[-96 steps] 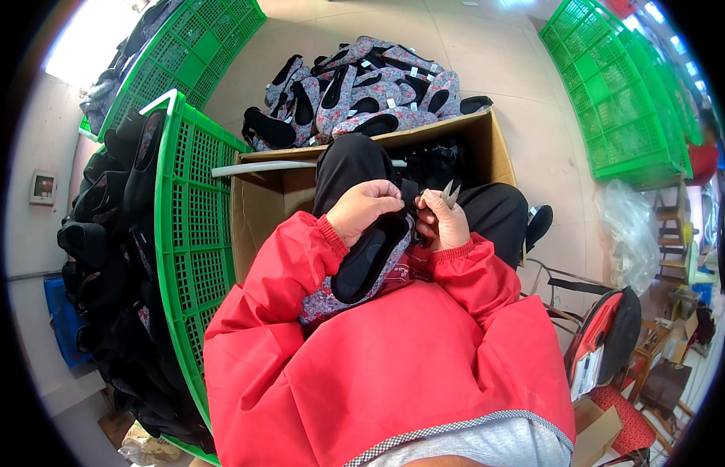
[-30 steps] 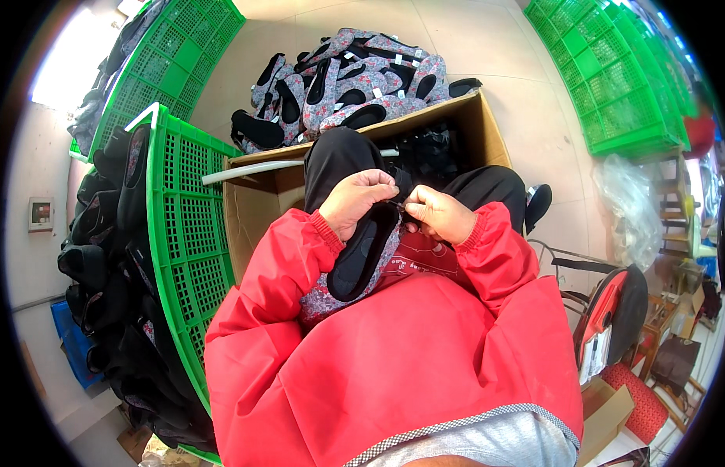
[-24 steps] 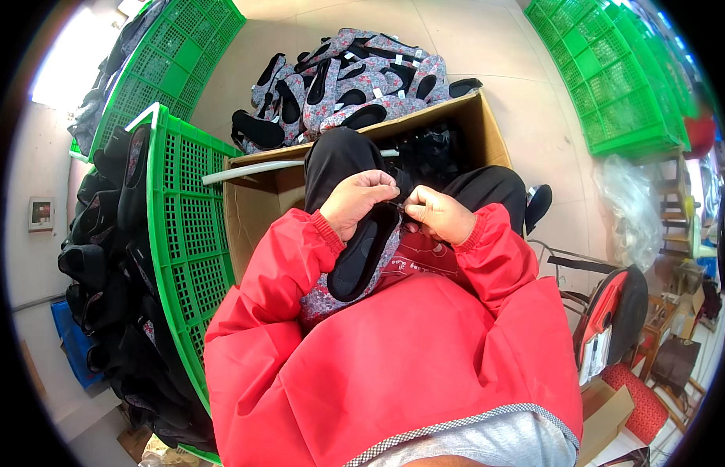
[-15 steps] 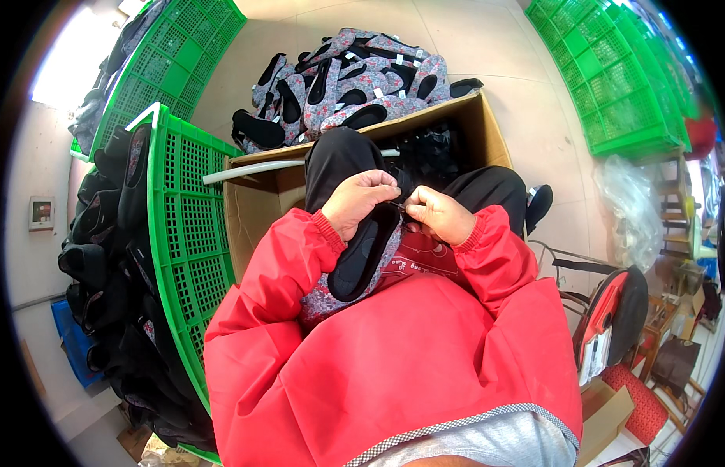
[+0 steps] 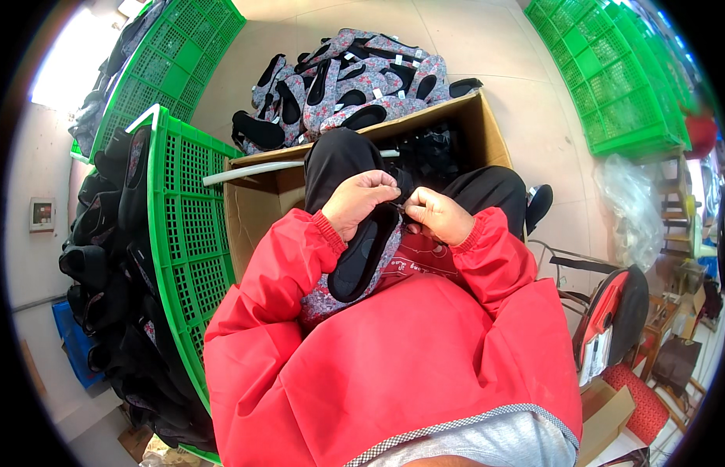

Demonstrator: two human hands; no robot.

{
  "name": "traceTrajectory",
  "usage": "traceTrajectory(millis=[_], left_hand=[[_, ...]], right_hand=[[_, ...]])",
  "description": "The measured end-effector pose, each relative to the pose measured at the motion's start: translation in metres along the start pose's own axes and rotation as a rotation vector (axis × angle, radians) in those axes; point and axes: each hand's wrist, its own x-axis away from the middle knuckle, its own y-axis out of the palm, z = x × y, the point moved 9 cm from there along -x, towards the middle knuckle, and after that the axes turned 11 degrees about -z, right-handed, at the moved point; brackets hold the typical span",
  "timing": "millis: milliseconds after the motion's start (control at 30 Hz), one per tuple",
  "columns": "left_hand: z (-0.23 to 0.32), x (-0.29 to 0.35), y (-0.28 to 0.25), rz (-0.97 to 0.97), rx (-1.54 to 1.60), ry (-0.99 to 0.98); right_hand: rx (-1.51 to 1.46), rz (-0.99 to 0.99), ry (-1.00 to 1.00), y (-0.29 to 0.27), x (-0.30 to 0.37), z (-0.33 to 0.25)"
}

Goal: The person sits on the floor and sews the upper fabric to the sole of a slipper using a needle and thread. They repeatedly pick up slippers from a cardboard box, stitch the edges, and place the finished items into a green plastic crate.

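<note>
A floral-patterned shoe with a black insole (image 5: 361, 261) rests on my lap, its opening facing up and its toe pointing away. My left hand (image 5: 356, 204) is closed in a pinch just above the shoe's far end. Close beside it on the right, my right hand (image 5: 443, 216) also pinches, thumb and finger pressed together. Something small and dark lies between the fingertips of both hands, too small to make out. Beyond my knees, a heap of similar floral shoes (image 5: 351, 89) with black insoles and white tags lies on the floor.
An open cardboard box (image 5: 491, 128) with black plastic and a pale tube (image 5: 253, 171) stands around my knees. To the left, a green crate (image 5: 193, 233) borders a pile of black shoes (image 5: 98, 265). More green crates (image 5: 604, 86) stand far right, near a clear plastic bag (image 5: 631, 206).
</note>
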Motion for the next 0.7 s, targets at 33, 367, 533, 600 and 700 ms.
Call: traceTrajectory(millis=[33, 367, 533, 600, 700], left_hand=[[0.0, 0.0, 0.0, 0.001, 0.0, 0.001], [0.001, 0.001, 0.0, 0.008, 0.005, 0.01], [-0.001, -0.001, -0.002, 0.021, 0.0, 0.011], [0.001, 0.001, -0.001, 0.032, 0.002, 0.004], [0.0, 0.001, -0.001, 0.03, 0.004, 0.008]], right_hand=[[0.001, -0.002, -0.003, 0.0, 0.0, 0.0], [0.083, 0.039, 0.046, 0.003, 0.005, -0.008], [0.128, 0.089, 0.057, -0.001, 0.007, -0.006], [0.133, 0.118, 0.051, -0.001, 0.008, -0.01], [0.172, 0.13, 0.042, 0.001, 0.009, -0.015]])
